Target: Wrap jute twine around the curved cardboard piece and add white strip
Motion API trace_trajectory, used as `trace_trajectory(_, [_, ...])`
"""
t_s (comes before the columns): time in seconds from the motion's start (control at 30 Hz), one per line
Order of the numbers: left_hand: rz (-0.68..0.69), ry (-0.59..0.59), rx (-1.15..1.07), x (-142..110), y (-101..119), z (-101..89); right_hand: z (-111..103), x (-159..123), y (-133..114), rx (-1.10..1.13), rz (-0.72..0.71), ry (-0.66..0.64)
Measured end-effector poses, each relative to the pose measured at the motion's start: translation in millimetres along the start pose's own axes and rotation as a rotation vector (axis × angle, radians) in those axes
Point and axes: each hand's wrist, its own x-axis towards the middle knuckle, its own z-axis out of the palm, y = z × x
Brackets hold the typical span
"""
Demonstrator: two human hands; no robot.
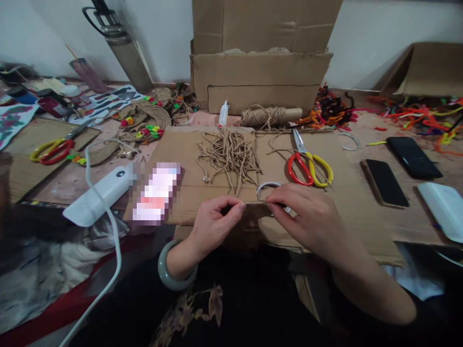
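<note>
My left hand (219,217), with a pale green bangle (167,270) on its wrist, pinches one end of a short piece of jute twine (256,203). At the other end, my right hand (302,207) pinches it between thumb and fingers, so it spans the small gap level. Just behind the fingers lies a pale ring (265,185), partly covered by my right hand. Beyond it, a loose heap of cut twine pieces (231,154) rests on a cardboard sheet (181,193). Scissors (306,164) with red and yellow handles lie right of the heap.
A twine roll (264,116) and a white glue bottle (224,113) stand before upright cardboard (260,70). Phones (385,183) lie at right, a lit phone (157,193) at left. A white device (99,197) has a cable (115,241) hanging over the edge. Coloured yarn (329,108) lies behind.
</note>
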Motion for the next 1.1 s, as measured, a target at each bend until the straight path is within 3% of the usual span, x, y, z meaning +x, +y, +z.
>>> trace_trajectory(0.27, [0.020,0.013,-0.008,-0.9,0.1,-1.0,1.1,0.5,1.9,-0.036,-0.010,0.000])
trace_trajectory(0.53, [0.010,-0.002,-0.002,-0.8,5.7,-3.1,0.4,2.9,12.6,0.318,0.133,-0.085])
trace_trajectory(0.8, [-0.078,-0.141,-0.136,1.2,2.1,-6.3,-4.6,6.6,8.6,0.356,0.154,-0.097])
trace_trajectory(1.0, [-0.068,-0.282,-0.040,9.3,18.0,-5.0,1.0,7.2,-0.3,0.291,0.089,-0.128])
trace_trajectory(1.1, [-0.083,-0.289,-0.019,10.6,20.2,-1.5,2.0,6.6,-1.9,0.258,0.071,-0.118])
